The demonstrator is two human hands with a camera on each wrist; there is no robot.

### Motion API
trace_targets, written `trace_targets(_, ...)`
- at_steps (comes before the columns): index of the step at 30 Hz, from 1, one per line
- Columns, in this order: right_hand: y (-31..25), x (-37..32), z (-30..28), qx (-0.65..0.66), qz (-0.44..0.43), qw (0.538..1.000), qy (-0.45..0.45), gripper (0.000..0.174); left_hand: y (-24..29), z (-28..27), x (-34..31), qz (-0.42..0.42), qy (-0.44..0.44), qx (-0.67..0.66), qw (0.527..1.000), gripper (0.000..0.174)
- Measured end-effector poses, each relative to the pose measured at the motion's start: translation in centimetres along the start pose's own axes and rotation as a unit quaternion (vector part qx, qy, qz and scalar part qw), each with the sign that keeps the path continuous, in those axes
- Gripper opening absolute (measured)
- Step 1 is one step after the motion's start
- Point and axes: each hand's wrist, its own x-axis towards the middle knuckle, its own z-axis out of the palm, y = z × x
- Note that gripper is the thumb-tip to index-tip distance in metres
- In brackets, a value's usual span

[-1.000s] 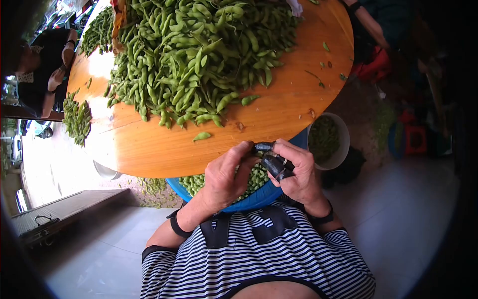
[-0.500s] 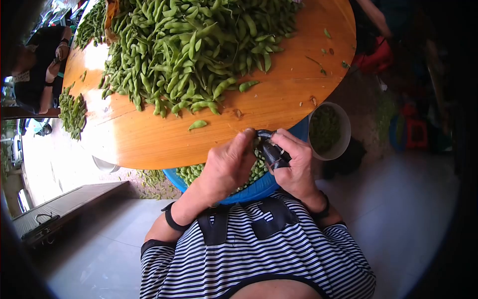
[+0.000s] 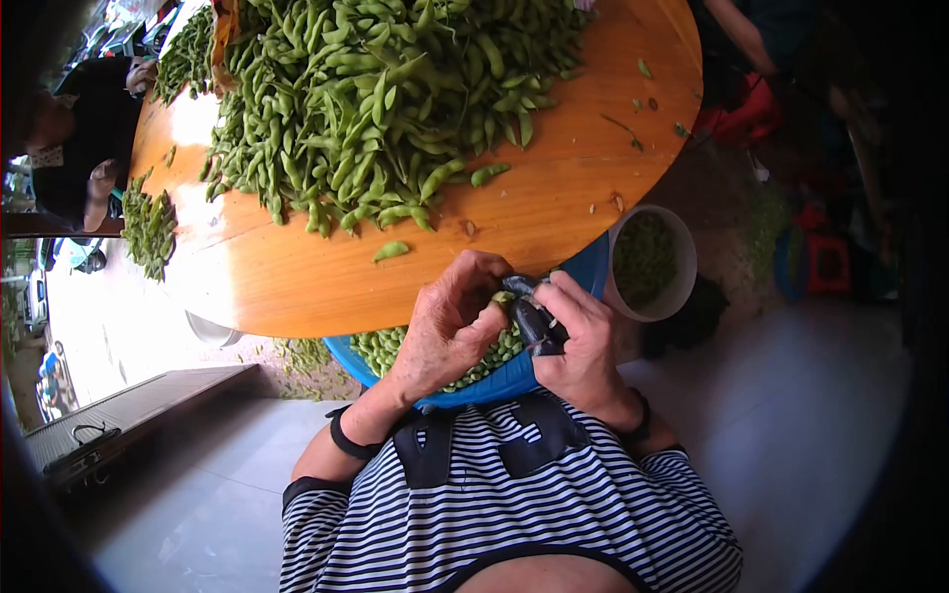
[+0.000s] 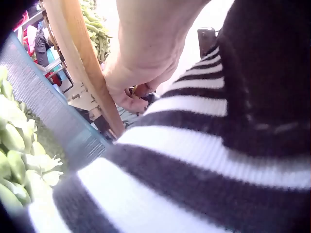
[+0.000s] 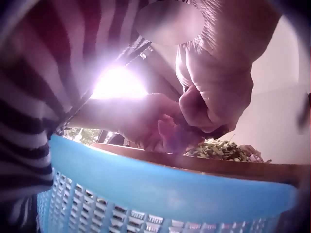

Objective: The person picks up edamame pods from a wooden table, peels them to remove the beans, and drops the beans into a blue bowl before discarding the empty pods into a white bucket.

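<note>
In the head view both hands meet over a blue basket [image 3: 499,387] of shelled green beans [image 3: 381,348], at the table's near edge. My left hand [image 3: 440,326] pinches a green soybean pod [image 3: 503,297] between thumb and fingertips. My right hand [image 3: 585,346] has black covers [image 3: 535,324] on its thumb and a finger; these grip the pod's other side. Much of the pod is hidden by the fingers. In the right wrist view, my right hand [image 5: 218,87] is curled above the basket's blue rim [image 5: 170,187], the left hand [image 5: 153,124] beyond it.
A large heap of soybean pods [image 3: 366,119] covers much of the round wooden table [image 3: 583,188]. One loose pod [image 3: 391,251] lies near its front edge. A white bucket [image 3: 682,287] with green contents stands on the floor at right. Another person [image 3: 89,128] is at far left.
My left hand has turned and its thumb has come away from the fingers, showing the green pod at its tip. The right hand stays close beside it. The person at left has moved their hands apart.
</note>
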Motion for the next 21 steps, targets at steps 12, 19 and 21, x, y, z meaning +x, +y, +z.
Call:
trace_targets(12, 4.6, -1.2, -12.8, -0.22, 0.119, 0.961, -0.123, 0.034, 6.5, -3.0, 3.4, 0.201, 0.162, 0.607, 0.751, 0.024)
trace_targets(19, 2.8, 1.9, -8.6, -0.14, 0.047, 0.987, 0.062, 0.032, 6.3, -3.8, 5.3, 0.223, 0.183, 0.616, 0.733, 0.017)
trace_targets(21, 2.1, 2.9, -6.4, -0.035, 0.094, 0.994, 0.042, 0.029, 6.4, -3.6, 4.8, 0.247, 0.176, 0.57, 0.763, 0.015)
